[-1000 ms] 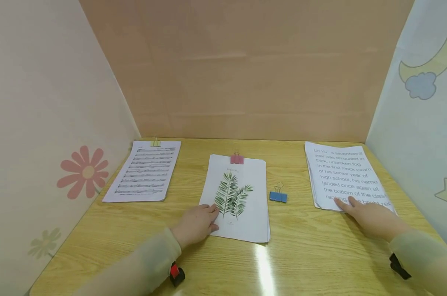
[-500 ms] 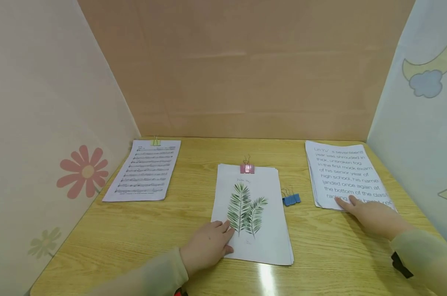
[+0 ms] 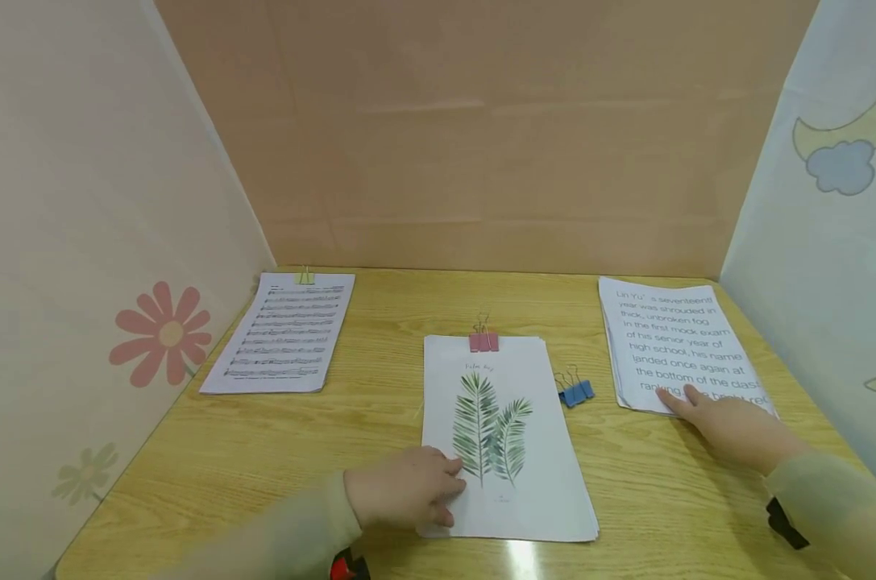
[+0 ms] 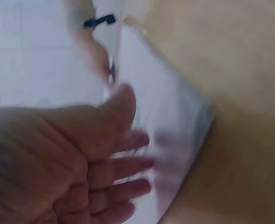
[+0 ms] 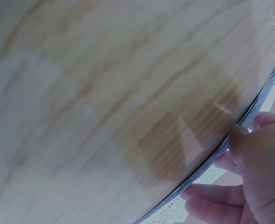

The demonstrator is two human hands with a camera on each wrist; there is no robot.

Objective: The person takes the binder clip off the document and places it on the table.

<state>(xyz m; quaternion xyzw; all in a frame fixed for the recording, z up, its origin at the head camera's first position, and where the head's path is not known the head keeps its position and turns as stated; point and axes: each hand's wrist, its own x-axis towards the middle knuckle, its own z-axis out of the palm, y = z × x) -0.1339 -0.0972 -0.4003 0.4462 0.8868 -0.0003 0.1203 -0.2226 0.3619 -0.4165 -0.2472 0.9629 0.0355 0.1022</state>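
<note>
The left hand lies flat, fingers relaxed, on the near left corner of the leaf-print stack, which sits mid-table with a pink binder clip on its far edge. The right hand presses straight fingers on the near edge of the text stack at the right. A blue binder clip lies between the two stacks; a sheet-music stack sits far left.

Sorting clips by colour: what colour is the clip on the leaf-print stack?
Pink, on the clip at the leaf-print stack's top edge; head view shows it best.
</note>
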